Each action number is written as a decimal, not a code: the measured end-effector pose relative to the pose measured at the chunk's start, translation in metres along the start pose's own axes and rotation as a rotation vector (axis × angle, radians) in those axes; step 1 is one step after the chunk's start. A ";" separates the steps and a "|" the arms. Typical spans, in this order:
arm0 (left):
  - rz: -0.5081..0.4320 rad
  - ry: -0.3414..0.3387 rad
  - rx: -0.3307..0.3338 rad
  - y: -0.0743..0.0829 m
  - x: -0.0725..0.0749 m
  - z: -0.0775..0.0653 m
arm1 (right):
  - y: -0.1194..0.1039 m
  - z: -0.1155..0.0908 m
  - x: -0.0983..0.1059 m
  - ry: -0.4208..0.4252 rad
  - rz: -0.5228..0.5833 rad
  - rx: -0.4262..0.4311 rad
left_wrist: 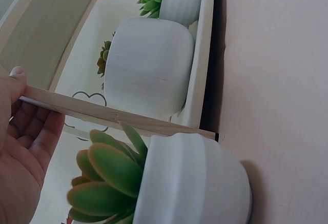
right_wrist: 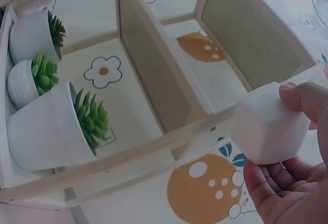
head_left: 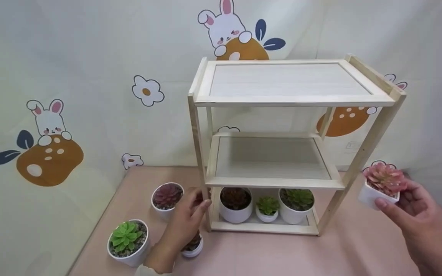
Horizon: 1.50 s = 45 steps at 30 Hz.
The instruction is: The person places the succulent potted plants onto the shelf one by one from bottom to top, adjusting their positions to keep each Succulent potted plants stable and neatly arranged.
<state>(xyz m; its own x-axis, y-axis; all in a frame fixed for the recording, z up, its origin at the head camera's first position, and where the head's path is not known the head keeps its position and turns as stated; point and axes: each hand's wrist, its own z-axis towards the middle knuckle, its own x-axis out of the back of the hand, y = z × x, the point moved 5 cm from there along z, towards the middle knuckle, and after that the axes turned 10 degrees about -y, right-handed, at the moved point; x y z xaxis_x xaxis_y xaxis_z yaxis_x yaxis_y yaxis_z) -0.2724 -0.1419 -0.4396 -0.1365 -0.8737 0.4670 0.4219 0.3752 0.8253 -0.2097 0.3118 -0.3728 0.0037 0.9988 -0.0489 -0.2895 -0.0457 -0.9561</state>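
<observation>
**Right of the shelf [head_left: 274,183], with a pink plant [head_left: 385,178] held aloft**

Head view: right of the shelf, holding that plant in the right hand [head_left: 416,214], opened only as wide as the pot; could drop it if the pinch slackens. At the shelf's left post [head_left: 199,153], gripping with the left hand [head_left: 185,218]; could knock the small dark plant [head_left: 194,250] near the shelf's left foot by swinging that hand.

Left wrist view: clasping the post between thumb and fingers; by tugging, might jolt the pots [left_wrist: 148,67] at the shelf's base.

Right wrist view: clasping the white pot [right_wrist: 266,129]; by swinging inward, might bump the shelf.
</observation>
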 end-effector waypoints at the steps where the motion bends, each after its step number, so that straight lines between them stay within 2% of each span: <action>1: 0.001 0.001 -0.002 0.000 0.000 0.000 | -0.001 -0.001 -0.002 -0.009 -0.004 -0.006; 4: -0.003 0.002 -0.014 0.000 0.000 0.000 | -0.003 -0.005 -0.008 -0.031 0.002 -0.008; 13: -0.050 -0.002 -0.024 -0.001 -0.002 0.000 | -0.014 -0.009 -0.037 -0.135 0.022 0.070; 16: -0.053 -0.005 -0.015 0.000 -0.001 0.000 | -0.015 -0.009 -0.048 -0.162 -0.017 0.041; 23: 0.042 0.003 -0.023 0.002 0.000 -0.001 | -0.013 -0.005 -0.075 -0.185 -0.039 -0.032; 26: 0.028 -0.002 -0.016 0.002 0.000 -0.001 | -0.015 -0.001 -0.088 -0.190 -0.058 -0.054; 31: -0.009 -0.002 -0.010 0.002 0.000 0.000 | -0.017 0.005 -0.109 -0.193 -0.130 -0.061; 35: -0.012 -0.002 -0.005 0.003 0.001 0.000 | -0.016 0.010 -0.124 -0.200 -0.142 -0.050; 38: -0.006 0.000 -0.002 0.002 0.001 -0.001 | -0.016 0.013 -0.135 -0.212 -0.134 -0.040; 45: 0.056 0.005 -0.005 0.002 0.001 -0.001 | -0.017 0.020 -0.156 -0.265 -0.203 -0.053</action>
<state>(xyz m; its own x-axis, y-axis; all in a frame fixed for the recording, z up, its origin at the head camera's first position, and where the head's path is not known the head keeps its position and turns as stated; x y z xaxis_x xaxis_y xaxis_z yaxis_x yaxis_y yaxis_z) -0.2708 -0.1429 -0.4380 -0.1081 -0.8527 0.5111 0.4334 0.4223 0.7962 -0.2241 0.1572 -0.3433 -0.1948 0.9572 0.2139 -0.2584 0.1603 -0.9526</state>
